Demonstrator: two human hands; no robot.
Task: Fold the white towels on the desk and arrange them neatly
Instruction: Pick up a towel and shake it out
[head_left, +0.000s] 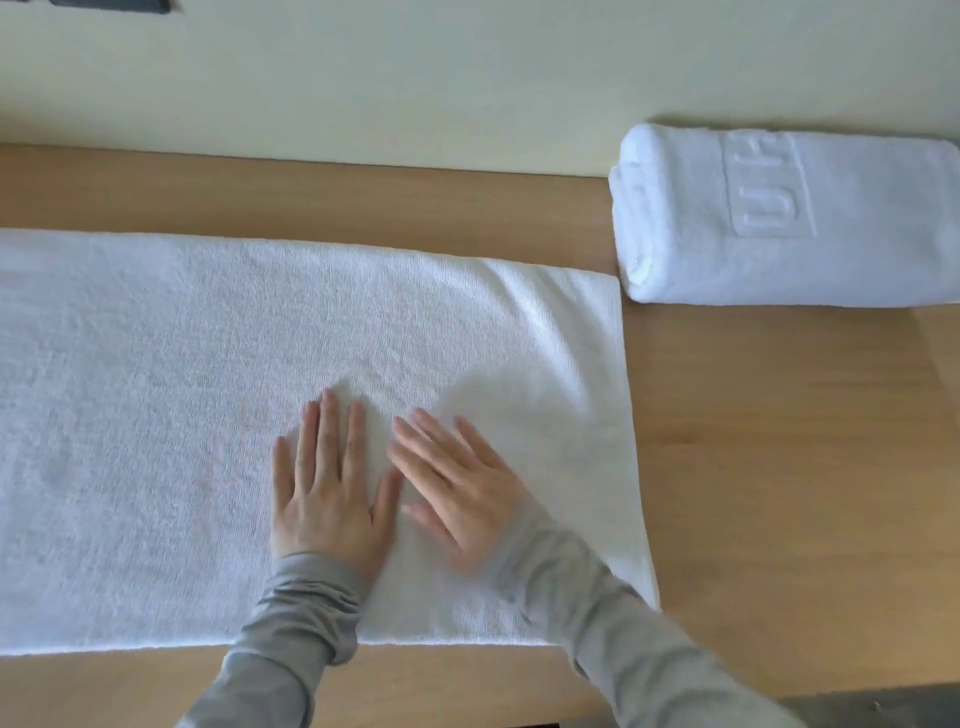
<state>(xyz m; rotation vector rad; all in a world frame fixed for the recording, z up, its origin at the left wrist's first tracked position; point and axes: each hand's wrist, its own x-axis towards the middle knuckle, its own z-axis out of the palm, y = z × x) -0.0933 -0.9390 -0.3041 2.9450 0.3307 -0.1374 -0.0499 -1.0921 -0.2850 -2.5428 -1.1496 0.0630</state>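
A long white towel (156, 389) lies flat across the wooden desk (779, 467), folded lengthwise into a wide strip that runs off the left edge of view. My left hand (327, 488) rests palm down on it, fingers spread, near the strip's right half. Beside it my right hand (457, 488) also presses flat on the towel, slightly blurred, fingers angled up and left. Neither hand holds anything. A second white towel (779, 218), folded into a thick bundle with an embossed logo on top, sits at the back right against the wall.
A pale wall (467, 78) borders the desk's far edge. A dark object (109, 5) shows at the top left corner. Bare wood lies to the right of the flat towel, and the desk's near edge runs along the bottom right.
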